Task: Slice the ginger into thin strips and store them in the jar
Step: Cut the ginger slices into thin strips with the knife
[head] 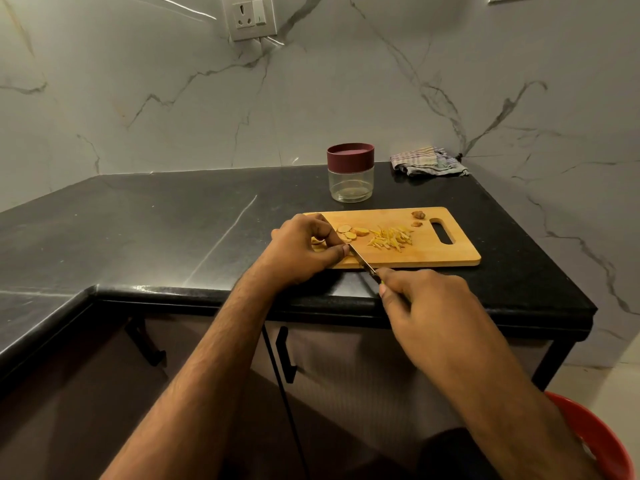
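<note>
Your left hand (304, 249) rested on the left end of the wooden cutting board (446, 252), its fingers (325, 233) curled down and pinching ginger slices (346, 232) against the wood. Your right hand (420, 299) gripped the knife (362, 263), fingers wrapped round the handle, the blade angled up-left with its tip beside your left thumb. A pile of thin ginger strips (391, 239) lay near the middle of the board, with two small brown offcuts (418, 216) by the handle slot. The jar (350, 173), its maroon lid on, stood on the dark worktop (156, 220) just behind the board. A striped cloth (427, 161) lay in the back corner.
</note>
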